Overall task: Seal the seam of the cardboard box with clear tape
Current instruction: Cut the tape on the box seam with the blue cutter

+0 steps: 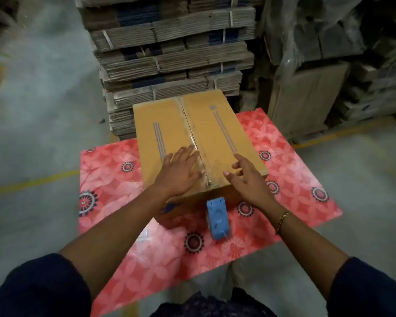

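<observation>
Tape dispenser (pixel 217 219) on table (pixel 114 179) at box's (pixel 165 124) 6 o'clock; left hand (pixel 178 172) flat, fingers spread, on taped seam (pixel 193 136); right hand (pixel 249 179) open, empty, above lid

No legible text, number or brand name is found anywhere in view. The cardboard box (pixel 199 143) carries printed marks only: a small blue emblem near the far end of its right flap, too small and blurred to read, sets of thin parallel blue lines on both flaps, and a partial dark blue mark on its near side face, unreadable. The blue tape dispenser (pixel 217 219) shows moulded shapes, no readable lettering.
</observation>
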Action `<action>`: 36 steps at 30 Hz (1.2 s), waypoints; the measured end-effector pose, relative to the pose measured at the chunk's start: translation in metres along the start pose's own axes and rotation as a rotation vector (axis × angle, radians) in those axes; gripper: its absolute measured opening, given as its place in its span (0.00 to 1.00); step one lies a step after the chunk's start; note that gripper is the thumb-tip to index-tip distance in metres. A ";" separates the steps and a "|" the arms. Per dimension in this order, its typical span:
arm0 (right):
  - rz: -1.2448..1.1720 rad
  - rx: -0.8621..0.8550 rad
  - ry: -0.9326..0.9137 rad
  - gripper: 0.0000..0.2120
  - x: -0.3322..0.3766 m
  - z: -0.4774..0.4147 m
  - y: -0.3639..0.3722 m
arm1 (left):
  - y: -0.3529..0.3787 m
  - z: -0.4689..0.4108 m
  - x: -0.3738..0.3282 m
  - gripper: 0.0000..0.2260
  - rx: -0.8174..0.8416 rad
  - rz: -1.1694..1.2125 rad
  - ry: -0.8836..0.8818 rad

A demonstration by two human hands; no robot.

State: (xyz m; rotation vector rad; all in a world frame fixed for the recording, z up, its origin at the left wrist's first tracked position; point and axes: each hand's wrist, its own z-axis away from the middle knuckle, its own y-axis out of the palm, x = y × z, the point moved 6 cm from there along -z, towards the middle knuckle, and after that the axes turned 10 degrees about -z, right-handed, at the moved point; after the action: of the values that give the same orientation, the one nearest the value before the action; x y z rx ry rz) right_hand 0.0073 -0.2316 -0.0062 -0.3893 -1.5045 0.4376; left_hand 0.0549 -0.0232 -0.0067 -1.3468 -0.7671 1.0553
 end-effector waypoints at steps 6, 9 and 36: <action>0.025 -0.159 0.122 0.30 -0.044 0.055 0.026 | 0.046 0.003 -0.029 0.29 0.102 -0.047 0.148; -0.005 -0.142 0.250 0.33 -0.067 0.072 0.042 | 0.059 0.004 -0.030 0.29 0.090 -0.064 0.153; 0.070 -0.082 0.323 0.43 -0.071 0.121 0.089 | 0.076 0.006 -0.029 0.29 -0.063 -0.205 0.132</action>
State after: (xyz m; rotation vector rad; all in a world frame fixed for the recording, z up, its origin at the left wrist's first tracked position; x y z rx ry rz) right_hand -0.1183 -0.1933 -0.1081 -0.5520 -1.1993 0.3495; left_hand 0.0269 -0.0541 -0.0765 -1.3450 -0.8262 0.7791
